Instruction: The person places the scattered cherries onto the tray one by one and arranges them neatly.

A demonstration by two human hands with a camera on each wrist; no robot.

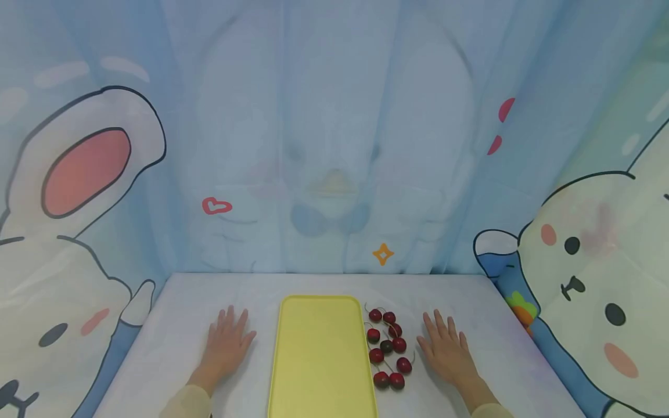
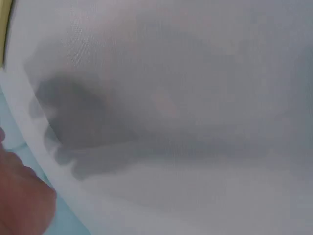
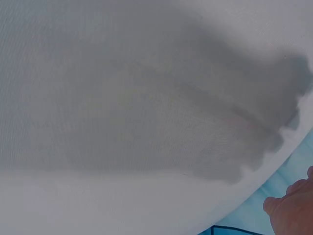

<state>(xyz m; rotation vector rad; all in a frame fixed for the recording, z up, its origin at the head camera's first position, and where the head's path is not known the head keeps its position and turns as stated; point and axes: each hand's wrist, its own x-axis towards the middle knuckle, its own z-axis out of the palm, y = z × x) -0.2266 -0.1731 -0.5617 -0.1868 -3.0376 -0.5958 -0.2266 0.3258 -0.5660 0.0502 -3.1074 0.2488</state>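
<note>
My left hand (image 1: 223, 347) is held over the white table left of the yellow tray (image 1: 321, 354), fingers straight and spread, holding nothing. On the other side my right hand (image 1: 446, 351) is likewise flat with spread fingers, close to several dark red cherries (image 1: 404, 365). The cherries lie loose along the tray's right edge, some with stems, and neither hand touches them. Only part of the left hand (image 2: 24, 200) shows at the lower left of the left wrist view. Part of the right hand (image 3: 296, 210) appears at the lower right of its wrist view.
The white tabletop (image 1: 512, 348) carries the tray in the middle, which runs out of the bottom of the head view. A light blue curtain (image 1: 334, 116) with cartoon animals hangs behind and beside the table. Hand shadows fall on the tabletop in both wrist views.
</note>
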